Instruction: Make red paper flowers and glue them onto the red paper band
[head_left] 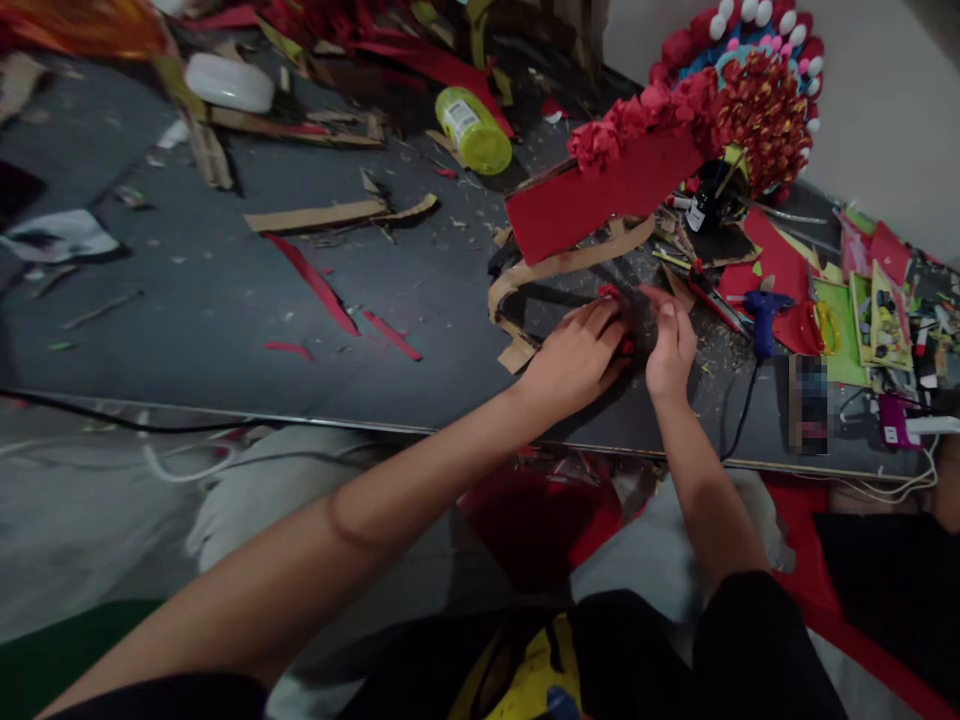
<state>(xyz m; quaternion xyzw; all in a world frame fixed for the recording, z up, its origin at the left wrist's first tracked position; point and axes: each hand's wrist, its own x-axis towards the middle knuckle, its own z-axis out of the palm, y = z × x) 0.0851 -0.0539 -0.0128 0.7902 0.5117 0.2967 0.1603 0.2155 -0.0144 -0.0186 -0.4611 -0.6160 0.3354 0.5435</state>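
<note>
Near the table's front edge, my left hand (576, 350) is palm down with its fingers curled over a crumpled red paper piece (609, 291), which shows past the fingertips. Most of what lies under that hand is hidden. Just to the right, my right hand (671, 350) is closed, thumb and fingers together, on a small flat red paper piece (655, 296) that sticks out toward the left hand. The two hands are a little apart. Behind them a bent cardboard strip (577, 262) curves round in front of a red panel (600, 200) topped with red paper flowers (637, 112).
A round flower decoration (765, 110) stands at the back right. To the right are a utility knife (716, 298), a blue glue gun (766, 318) and yellow-handled scissors (828, 328). A yellow jar (474, 130) lies at the back. Red scraps (315, 285) and cardboard pieces (322, 215) lie leftward.
</note>
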